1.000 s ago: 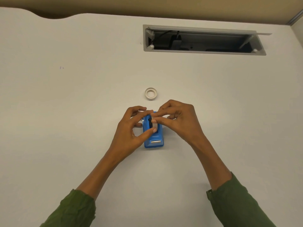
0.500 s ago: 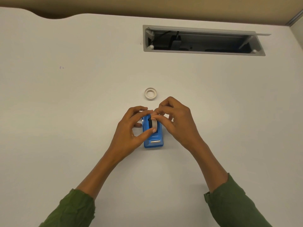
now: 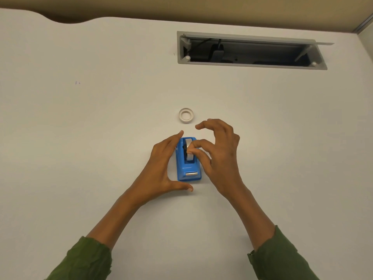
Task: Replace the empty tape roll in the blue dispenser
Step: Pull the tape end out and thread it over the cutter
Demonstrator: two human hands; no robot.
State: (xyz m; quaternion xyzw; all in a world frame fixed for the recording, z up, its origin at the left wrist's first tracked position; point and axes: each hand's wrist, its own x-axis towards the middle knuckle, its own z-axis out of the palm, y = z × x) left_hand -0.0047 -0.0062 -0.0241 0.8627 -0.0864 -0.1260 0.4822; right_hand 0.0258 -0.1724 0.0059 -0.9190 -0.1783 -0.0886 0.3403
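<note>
The blue dispenser (image 3: 188,168) stands on the white table, its metal cutter toward me. A new tape roll (image 3: 189,147) sits upright in its slot. My right hand (image 3: 217,152) pinches the top of that roll with thumb and forefinger; the other fingers are spread above. My left hand (image 3: 161,168) cups the dispenser's left side, fingers flat against it and thumb curled in front of the cutter end. The empty white roll core (image 3: 186,115) lies flat on the table just beyond the dispenser.
A recessed cable tray (image 3: 250,52) with its lid open is set into the table at the back right, with cables inside. The table's back edge (image 3: 60,19) curves at the far left.
Both hands were bunched over the roll on top of the dispenser. Now the roll sits lower in the slot, my left hand has spread along the dispenser's side and my right fingers have lifted apart.
</note>
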